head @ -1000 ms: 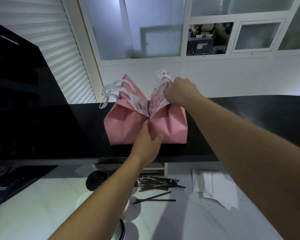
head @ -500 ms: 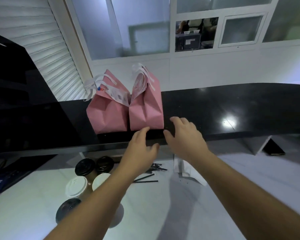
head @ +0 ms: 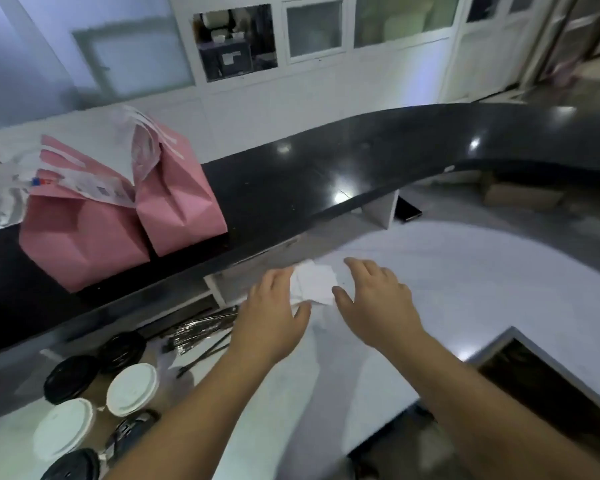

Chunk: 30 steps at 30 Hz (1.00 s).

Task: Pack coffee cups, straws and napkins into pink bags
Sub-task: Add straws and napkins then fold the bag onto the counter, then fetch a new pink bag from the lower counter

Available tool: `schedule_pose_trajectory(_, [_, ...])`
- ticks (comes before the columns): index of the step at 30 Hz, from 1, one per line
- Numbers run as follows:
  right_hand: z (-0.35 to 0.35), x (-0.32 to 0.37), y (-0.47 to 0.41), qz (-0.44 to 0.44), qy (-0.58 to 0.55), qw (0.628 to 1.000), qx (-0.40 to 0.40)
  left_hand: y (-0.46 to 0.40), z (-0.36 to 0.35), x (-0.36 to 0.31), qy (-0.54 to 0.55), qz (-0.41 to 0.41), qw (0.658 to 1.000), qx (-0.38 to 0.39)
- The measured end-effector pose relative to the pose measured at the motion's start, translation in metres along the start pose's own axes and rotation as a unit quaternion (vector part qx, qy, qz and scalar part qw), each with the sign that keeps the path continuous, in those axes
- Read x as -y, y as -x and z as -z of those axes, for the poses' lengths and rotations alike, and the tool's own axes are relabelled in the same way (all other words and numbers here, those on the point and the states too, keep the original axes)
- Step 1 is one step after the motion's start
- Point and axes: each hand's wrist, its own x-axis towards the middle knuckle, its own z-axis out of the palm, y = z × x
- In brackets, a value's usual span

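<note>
Near left on the white counter [head: 465, 271]: coffee cups [head: 131, 389] clustered, some with black lids, some white. Just right of them, a bundle of dark straws [head: 201, 332], a few loose ones beside it. Far left on the raised black ledge [head: 326, 174]: two pink bags [head: 80, 237] side by side, touching, white handles up, tops folded. Centre: left hand [head: 274, 313] fingers relaxed and spread, resting on the left edge of the white napkins [head: 314, 282] on the counter; gripping nothing. Right hand [head: 378, 299] just right of the napkins, fingers straight, holding nothing; contact with the napkins can't be told.
</note>
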Motion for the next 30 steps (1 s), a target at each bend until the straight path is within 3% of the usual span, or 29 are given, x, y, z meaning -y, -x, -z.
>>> schedule_pose_trajectory(6, [0.004,-0.039,0.08,-0.112,0.028,0.993,-0.017,0.03,-0.044,-0.043,0.021,-0.093,0.992,0.083])
schedule_pose_trajectory(12, [0.038,-0.097,0.159,-0.235,0.028,0.97,-0.058,0.067,-0.08,-0.12,0.057,-0.215,0.963,0.15])
schedule_pose_trajectory(22, [0.097,-0.209,0.303,-0.369,0.031,0.913,-0.174,0.141,-0.113,-0.291,0.053,-0.397,0.905,0.142])
schedule_pose_trajectory(30, [0.157,-0.327,0.468,-0.458,0.029,0.859,-0.228,0.269,-0.163,-0.459,0.025,-0.509,0.843,0.172])
